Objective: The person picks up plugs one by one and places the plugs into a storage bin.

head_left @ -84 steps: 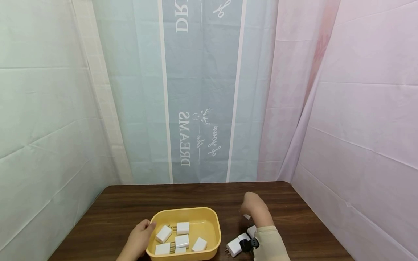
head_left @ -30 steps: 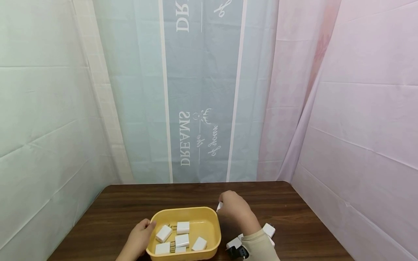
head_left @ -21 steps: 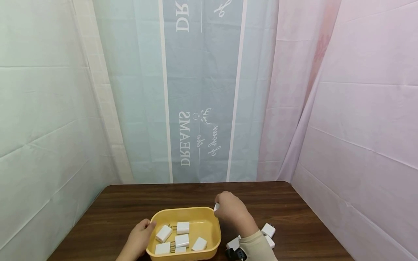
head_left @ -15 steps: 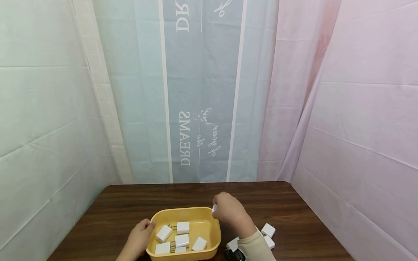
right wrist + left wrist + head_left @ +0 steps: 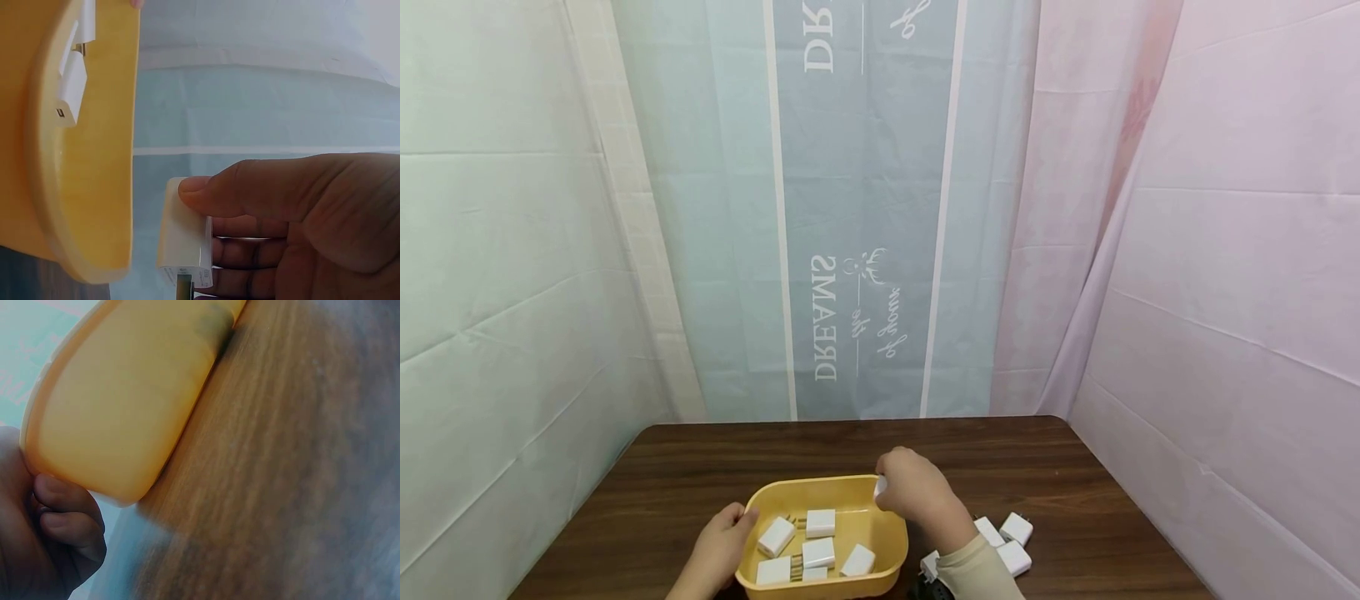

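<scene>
A yellow plastic tub (image 5: 868, 521) holds several white USB wall chargers (image 5: 817, 553), some with their metal prongs showing. My left hand (image 5: 718, 546) grips the tub's left rim; in the left wrist view its curled fingers (image 5: 72, 531) press against the outer wall. Over the right rim, my right hand (image 5: 917, 493) pinches another white wall charger (image 5: 186, 231) between thumb and fingers. In the right wrist view that charger hangs beside the tub wall with a metal prong pointing down.
On the dark wooden table (image 5: 1097, 517), right of the tub, lie several more white chargers (image 5: 1013, 557), partly hidden by the right sleeve (image 5: 981, 571). A black object (image 5: 931, 590) shows at the wrist. Fabric curtains (image 5: 880, 208) stand behind and at both sides.
My right hand has picked up a charger from the table's right side and carried it left, to above the tub's right rim. My left hand and the tub have stayed put.
</scene>
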A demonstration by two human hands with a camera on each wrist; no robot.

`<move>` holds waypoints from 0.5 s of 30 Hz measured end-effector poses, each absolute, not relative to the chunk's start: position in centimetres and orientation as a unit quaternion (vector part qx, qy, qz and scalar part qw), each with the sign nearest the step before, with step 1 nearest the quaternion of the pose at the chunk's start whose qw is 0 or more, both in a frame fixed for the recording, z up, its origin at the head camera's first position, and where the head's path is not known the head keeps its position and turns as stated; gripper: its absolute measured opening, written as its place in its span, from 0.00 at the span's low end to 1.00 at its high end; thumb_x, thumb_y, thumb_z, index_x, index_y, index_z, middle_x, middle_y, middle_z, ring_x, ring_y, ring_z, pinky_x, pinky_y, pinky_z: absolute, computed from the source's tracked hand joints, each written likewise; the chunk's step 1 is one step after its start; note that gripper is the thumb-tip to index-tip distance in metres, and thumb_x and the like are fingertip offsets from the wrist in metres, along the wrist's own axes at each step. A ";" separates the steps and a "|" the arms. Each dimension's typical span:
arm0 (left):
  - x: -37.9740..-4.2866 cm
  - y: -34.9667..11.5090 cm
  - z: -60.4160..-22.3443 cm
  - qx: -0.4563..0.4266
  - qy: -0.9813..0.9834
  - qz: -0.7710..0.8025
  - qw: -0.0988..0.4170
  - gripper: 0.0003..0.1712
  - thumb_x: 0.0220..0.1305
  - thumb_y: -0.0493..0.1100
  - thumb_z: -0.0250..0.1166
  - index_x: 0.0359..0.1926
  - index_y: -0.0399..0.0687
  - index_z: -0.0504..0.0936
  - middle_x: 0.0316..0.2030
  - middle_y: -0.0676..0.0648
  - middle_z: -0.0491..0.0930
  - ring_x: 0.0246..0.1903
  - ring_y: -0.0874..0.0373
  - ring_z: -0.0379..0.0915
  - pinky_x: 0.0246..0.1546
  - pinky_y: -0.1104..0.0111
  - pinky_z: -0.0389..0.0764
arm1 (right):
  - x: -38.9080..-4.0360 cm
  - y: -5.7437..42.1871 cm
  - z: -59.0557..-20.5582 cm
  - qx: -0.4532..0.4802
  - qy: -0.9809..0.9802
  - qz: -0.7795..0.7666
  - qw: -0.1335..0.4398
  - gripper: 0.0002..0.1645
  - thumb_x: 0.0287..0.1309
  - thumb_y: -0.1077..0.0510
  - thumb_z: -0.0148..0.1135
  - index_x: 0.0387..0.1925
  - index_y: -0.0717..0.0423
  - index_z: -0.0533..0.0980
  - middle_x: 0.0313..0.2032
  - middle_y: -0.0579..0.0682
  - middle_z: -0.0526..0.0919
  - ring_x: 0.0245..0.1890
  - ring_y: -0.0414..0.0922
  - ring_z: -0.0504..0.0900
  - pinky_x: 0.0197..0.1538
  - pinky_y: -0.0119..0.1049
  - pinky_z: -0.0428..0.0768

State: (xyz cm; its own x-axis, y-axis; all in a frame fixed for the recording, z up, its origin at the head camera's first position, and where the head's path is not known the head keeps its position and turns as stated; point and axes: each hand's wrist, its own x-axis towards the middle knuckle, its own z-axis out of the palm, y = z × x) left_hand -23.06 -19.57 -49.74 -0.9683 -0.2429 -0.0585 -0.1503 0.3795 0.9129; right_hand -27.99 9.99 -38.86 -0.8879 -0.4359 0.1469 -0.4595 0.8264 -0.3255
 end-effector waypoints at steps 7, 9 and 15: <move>-23.1 -19.6 -49.7 0.119 -0.825 -0.550 0.043 0.17 0.79 0.46 0.54 0.33 0.39 0.72 0.21 0.48 0.69 0.18 0.58 0.70 0.18 0.67 0.74 | -27.8 9.2 -39.1 0.243 -0.957 0.159 0.024 0.16 0.45 0.61 0.74 0.40 0.57 0.86 0.37 0.48 0.84 0.32 0.40 0.76 0.32 0.36 0.76; -23.1 -19.6 -49.7 0.119 -0.826 -0.549 0.043 0.17 0.79 0.46 0.54 0.33 0.39 0.72 0.21 0.48 0.69 0.18 0.58 0.69 0.18 0.67 0.74 | -27.8 9.0 -39.2 0.245 -0.957 0.154 0.022 0.16 0.45 0.61 0.74 0.41 0.57 0.86 0.37 0.48 0.84 0.32 0.40 0.76 0.31 0.36 0.76; -23.1 -19.6 -49.7 0.120 -0.831 -0.542 0.043 0.17 0.79 0.47 0.54 0.33 0.39 0.72 0.21 0.49 0.69 0.18 0.58 0.69 0.18 0.67 0.74 | -28.0 8.6 -40.0 0.250 -0.958 0.141 0.021 0.16 0.46 0.59 0.75 0.40 0.55 0.86 0.36 0.47 0.82 0.33 0.40 0.76 0.32 0.36 0.75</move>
State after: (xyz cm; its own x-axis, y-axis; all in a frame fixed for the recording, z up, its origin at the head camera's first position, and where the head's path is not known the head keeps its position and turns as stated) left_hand -23.08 -19.61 -49.73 -0.9676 -0.2459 -0.0576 -0.1520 0.3846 0.9105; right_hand -28.03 8.56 -39.97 -0.8740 -0.4732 0.1101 -0.4849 0.8353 -0.2591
